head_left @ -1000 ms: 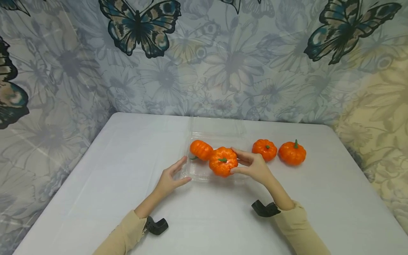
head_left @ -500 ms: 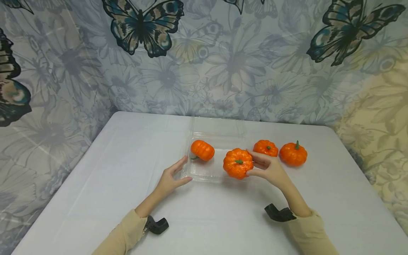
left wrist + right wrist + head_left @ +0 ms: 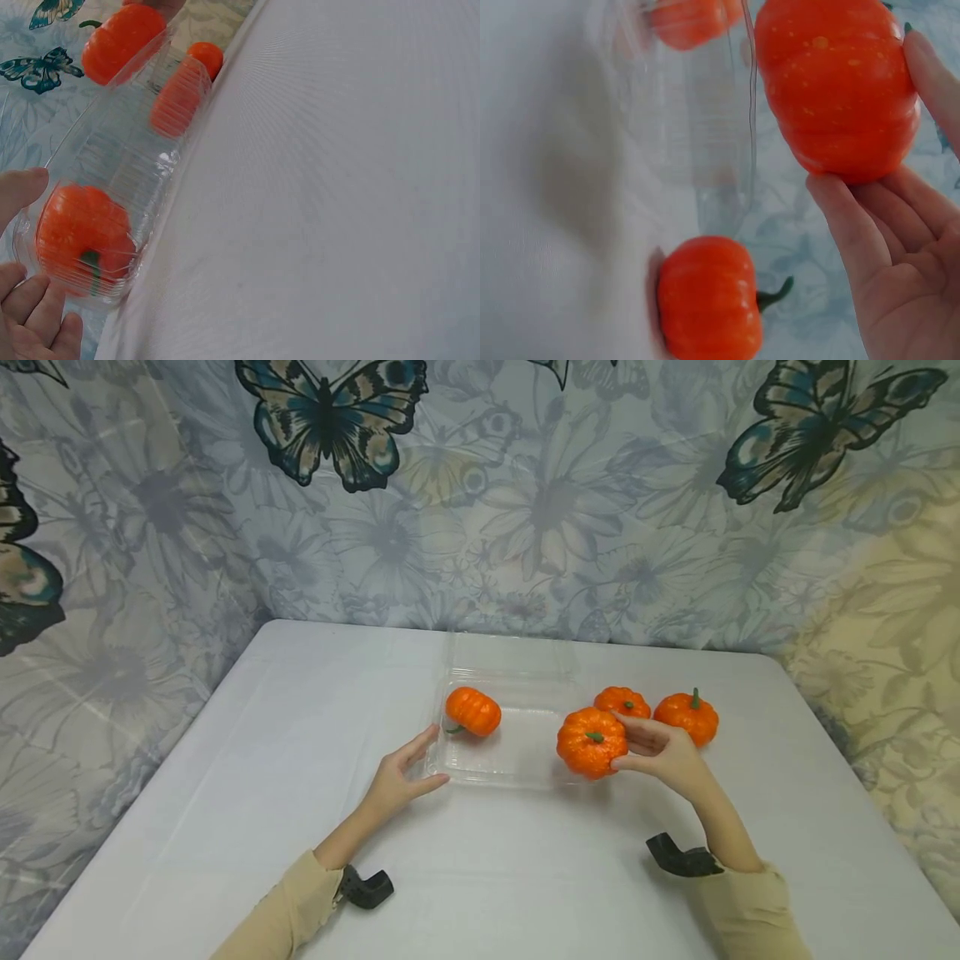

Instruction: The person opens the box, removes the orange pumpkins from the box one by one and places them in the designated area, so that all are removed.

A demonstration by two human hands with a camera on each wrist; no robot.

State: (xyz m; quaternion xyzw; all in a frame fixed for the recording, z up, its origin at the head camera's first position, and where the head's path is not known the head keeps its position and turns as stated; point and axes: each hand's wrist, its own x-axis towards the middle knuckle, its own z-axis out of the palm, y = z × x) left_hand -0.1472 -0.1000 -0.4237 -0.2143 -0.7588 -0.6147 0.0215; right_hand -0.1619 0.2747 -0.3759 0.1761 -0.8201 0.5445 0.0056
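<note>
My right hand (image 3: 663, 757) grips an orange toy pumpkin (image 3: 591, 743) between thumb and fingers, at the right end of a clear plastic clamshell box (image 3: 517, 760). In the right wrist view the held pumpkin (image 3: 840, 82) is raised beside the box wall. A second pumpkin (image 3: 473, 712) lies on its side in the left part of the box, its green stem toward the near left. My left hand (image 3: 401, 772) is at the box's left edge, thumb and fingers spread; the left wrist view shows the fingertips (image 3: 37, 178) right at the wall.
Two more pumpkins stand on the white table (image 3: 337, 693) right of the box: one (image 3: 621, 700) partly behind the held pumpkin, another (image 3: 688, 717) farther right. The box's lid (image 3: 513, 653) lies folded back toward the butterfly-patterned wall (image 3: 540, 527).
My right hand has carried its pumpkin rightward, from beside the pumpkin in the box to the box's right end. My left hand has stayed at the left edge.
</note>
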